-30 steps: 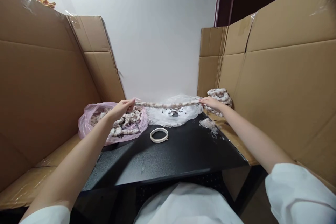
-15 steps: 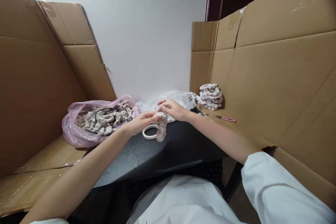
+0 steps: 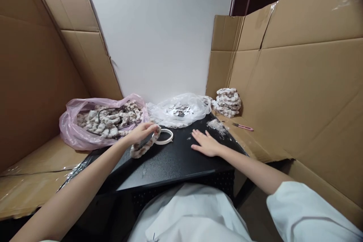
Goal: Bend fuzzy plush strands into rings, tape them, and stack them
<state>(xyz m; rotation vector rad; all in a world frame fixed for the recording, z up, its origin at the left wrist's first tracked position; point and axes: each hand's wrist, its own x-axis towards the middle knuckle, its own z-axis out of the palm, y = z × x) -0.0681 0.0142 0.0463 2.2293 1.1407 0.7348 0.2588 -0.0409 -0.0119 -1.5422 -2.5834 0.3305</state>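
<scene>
The left hand (image 3: 141, 132) pinches one end of the fuzzy loop (image 3: 139, 151), whose long axis slants from the fingertips toward the tabletop's (image 3: 167, 164) near-left corner, while the right hand (image 3: 207, 145), farther off, is spread open, palm down.

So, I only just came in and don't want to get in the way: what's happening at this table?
A person's left hand holds a fluffy, mottled loop near a roll of tape. The right hand is spread, palm down, at the black tabletop. A pink bag of similar fluffy pieces sits on the left, a clear bag at the back, and a stack of fluffy loops on the right.
</scene>
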